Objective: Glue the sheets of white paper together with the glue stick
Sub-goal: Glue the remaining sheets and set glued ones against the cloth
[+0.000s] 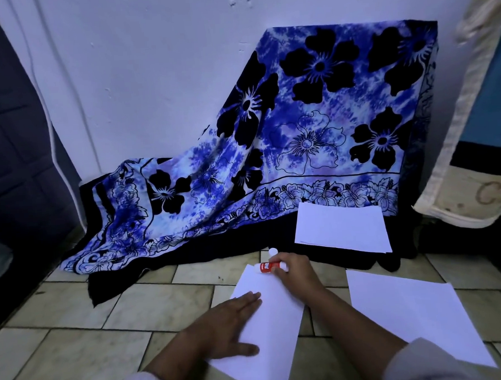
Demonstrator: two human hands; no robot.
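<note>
1. Blue flowered cloth (313, 128) draped against the white wall, its dark hem spilling onto the tiled floor (77, 338).
2. Near sheet (268, 328) flat on the tiles, just below that hem.
3. Second sheet (418, 311) right of the near sheet, apart from it.
4. Third sheet (341, 228) beyond the near sheet, resting on the dark hem.
5. Left hand (230, 327) spread flat, fingers wide, pressing the near sheet's left side.
6. Right hand (294, 270) closed around the glue stick (269, 266) at the near sheet's far corner, tip seemingly touching the paper.
7. Small white cap (272, 251), probably, just beyond that corner.
</note>
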